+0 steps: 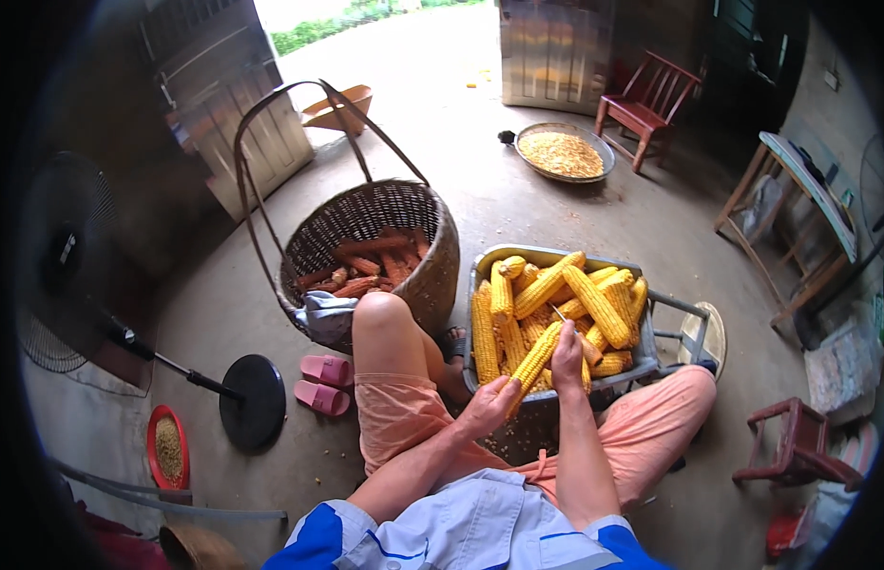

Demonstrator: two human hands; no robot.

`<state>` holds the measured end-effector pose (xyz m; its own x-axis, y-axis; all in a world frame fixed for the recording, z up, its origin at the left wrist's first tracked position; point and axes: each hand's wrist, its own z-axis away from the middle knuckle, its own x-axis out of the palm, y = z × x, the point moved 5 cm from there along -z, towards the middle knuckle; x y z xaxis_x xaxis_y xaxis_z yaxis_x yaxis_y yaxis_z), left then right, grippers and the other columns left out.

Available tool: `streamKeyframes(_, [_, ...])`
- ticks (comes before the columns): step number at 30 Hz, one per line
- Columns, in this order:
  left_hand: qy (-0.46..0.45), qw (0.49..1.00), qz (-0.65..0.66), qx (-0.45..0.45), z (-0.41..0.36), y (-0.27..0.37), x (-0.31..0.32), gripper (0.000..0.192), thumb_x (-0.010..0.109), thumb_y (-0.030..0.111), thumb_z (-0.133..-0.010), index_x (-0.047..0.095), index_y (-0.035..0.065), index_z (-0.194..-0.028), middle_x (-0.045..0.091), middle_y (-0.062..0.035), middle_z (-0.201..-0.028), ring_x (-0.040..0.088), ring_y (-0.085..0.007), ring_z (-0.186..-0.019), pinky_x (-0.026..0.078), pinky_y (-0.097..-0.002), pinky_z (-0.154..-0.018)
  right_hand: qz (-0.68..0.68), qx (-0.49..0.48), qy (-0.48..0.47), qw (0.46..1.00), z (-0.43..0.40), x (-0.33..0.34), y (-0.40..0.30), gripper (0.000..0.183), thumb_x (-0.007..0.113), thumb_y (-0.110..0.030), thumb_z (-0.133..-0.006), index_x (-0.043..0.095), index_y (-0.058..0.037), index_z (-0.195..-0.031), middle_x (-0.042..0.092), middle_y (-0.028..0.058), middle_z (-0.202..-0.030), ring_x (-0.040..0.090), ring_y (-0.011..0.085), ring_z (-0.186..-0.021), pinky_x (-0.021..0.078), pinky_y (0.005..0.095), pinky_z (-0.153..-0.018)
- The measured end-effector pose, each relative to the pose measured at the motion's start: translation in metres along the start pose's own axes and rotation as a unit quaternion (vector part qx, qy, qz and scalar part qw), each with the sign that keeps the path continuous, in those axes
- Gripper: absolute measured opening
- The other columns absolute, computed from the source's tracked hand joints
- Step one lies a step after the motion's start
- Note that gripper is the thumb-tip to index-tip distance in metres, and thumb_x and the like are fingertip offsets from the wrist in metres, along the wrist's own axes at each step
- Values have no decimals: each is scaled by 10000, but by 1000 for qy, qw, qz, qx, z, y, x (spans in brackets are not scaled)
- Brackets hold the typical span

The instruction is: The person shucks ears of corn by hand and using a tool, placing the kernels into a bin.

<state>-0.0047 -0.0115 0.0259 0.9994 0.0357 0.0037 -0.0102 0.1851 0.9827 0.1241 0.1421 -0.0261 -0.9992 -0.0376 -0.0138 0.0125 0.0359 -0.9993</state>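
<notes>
My left hand [490, 406] is closed around the lower end of a yellow ear of corn [533, 363], which slants up to the right. At its upper end, my right hand [569, 356] grips a thin metal tool [558, 311]; most of the tool is hidden by the fingers, so its kind cannot be told. Both hands are over the near side of a grey plastic tub [654, 349] heaped with husked ears and some loose kernels. To the left, a tall woven basket [442, 285] with a long looped handle holds reddish bare corncobs [363, 266] and a grey cloth [326, 313] over its rim.
Pink slippers [324, 395] and a pedestal fan's round base [253, 402] are on the floor at left. A round basket of kernels [562, 154] stands ahead beside a red wooden chair [645, 107]. A small wooden stool [791, 442] lies right, below a table [813, 185].
</notes>
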Motion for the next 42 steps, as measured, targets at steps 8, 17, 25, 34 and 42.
streamKeyframes(8, [48, 996, 74, 26, -2, -15, -6, 395, 411, 423, -1013, 544, 51, -1018, 542, -31, -705, 482, -93, -527, 388, -229, -468, -241, 129, -45, 961, 23, 26, -28, 376, 400, -452, -1010, 559, -115, -956, 538, -21, -762, 519, 93, -636, 425, 247, -529])
streamKeyframes(17, [66, 995, -72, 32, -6, -27, -5, 446, 402, 439, -1008, 568, 29, -956, 559, -60, -712, 557, -159, -640, 450, -318, -571, -22, 40, -61, 997, 16, 26, -14, 497, 372, -461, -1017, 570, -20, -898, 538, 31, -786, 504, 146, -748, 439, 290, -694])
streamKeyframes(25, [35, 996, 87, -13, -9, -24, -1, 435, 404, 427, -1012, 576, 29, -983, 555, -32, -735, 519, -117, -604, 422, -259, -527, -100, 57, -5, 993, 11, 15, 6, 398, 375, -316, -1023, 560, -2, -862, 532, 27, -754, 481, 126, -695, 415, 298, -627])
streamKeyframes(34, [126, 989, -66, 31, -15, -28, -6, 407, 432, 397, -1009, 573, 23, -934, 551, -54, -709, 531, -142, -622, 435, -292, -556, 5, 46, -79, 996, 18, 36, 7, 523, 438, -439, -1001, 607, 50, -920, 616, 113, -766, 563, 207, -710, 460, 345, -666])
streamKeyframes(42, [97, 994, -50, 0, -6, -19, -3, 418, 429, 402, -1006, 561, 23, -887, 553, -56, -691, 530, -147, -606, 434, -299, -545, 100, -60, -27, 993, 24, 29, 3, 493, 386, -384, -1005, 616, 50, -959, 659, 203, -841, 627, 361, -796, 481, 409, -719])
